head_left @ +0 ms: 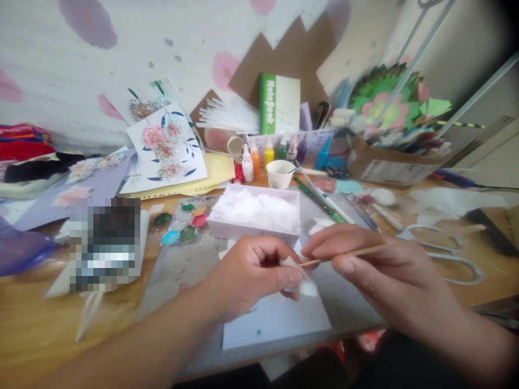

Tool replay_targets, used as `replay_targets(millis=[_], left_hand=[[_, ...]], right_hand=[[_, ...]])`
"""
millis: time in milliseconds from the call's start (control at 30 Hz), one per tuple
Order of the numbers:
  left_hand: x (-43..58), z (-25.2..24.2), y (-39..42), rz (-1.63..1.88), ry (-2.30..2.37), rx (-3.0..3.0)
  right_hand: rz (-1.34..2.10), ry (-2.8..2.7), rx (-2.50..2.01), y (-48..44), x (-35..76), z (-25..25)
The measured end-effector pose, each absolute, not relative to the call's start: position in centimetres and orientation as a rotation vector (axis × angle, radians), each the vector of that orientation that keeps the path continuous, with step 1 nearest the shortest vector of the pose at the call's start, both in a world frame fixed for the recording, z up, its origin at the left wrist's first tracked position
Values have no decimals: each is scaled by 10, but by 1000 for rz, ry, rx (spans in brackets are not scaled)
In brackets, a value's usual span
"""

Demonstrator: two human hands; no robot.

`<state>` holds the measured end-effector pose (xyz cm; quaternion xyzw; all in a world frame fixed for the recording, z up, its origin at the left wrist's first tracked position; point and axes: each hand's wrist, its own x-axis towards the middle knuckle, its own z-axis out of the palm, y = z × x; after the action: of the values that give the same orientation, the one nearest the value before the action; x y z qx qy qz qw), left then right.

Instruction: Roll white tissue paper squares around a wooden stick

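My left hand [263, 270] pinches a small piece of thin white paper [308, 286] between thumb and fingers. A slim wooden stick [367, 250] is gripped in my right hand [389, 265], thumb below and fingers above. The stick's left end meets the white piece at my left fingertips; whether it is stuck to it I cannot tell. Just behind my hands stands a white box [253, 231] filled with soft white pieces. Beneath them a white sheet [279, 321] with small green marks lies on a grey mat [178, 275].
Paint bottles [268, 156] and a paper cup [279, 175] with a tool in it stand behind the box. Scissors [458, 267] lie at right, pencils [320, 200] nearer the middle. Paint pots [187, 232] sit left of the box. A notebook [279, 102] leans at the back.
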<state>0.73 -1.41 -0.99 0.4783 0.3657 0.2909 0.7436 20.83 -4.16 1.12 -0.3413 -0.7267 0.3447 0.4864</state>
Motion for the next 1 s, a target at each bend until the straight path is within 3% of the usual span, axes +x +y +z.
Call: replay_targets(millis=[1000], left_hand=[[7,-6,-14,614,816,1114]], right_hand=[[832,-1822,-846,-42,211,14]])
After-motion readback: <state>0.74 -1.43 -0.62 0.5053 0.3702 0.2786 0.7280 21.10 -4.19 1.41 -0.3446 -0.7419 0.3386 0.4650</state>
